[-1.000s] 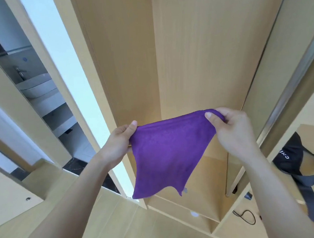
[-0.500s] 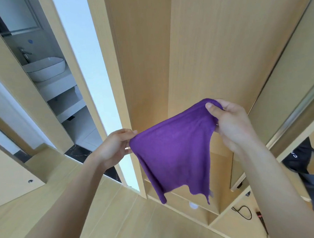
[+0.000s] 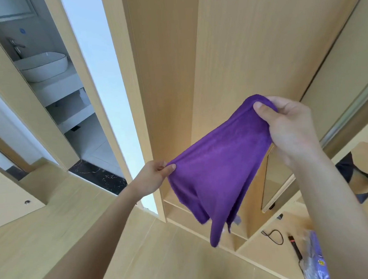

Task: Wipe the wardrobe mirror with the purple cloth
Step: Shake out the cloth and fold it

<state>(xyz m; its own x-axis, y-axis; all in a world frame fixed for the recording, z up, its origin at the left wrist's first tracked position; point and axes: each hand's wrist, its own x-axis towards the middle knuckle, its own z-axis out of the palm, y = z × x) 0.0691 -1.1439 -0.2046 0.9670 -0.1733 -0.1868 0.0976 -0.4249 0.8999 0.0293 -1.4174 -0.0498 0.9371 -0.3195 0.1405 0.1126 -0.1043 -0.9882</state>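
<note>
Before the pale wooden wardrobe we hold one soft, fuzzy purple cloth, stretched and drooping to a point. Two hands up: our left hand pinches its lower corner, our right hand grips the upper, fingers curled. Mirror at far right.

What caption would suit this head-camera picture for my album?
Left hand and right hand stretch a purple cloth before a wooden wardrobe.

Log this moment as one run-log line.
stage: cloth prep | left hand: pinches purple cloth | right hand: grips cloth | mirror: not touched
</note>
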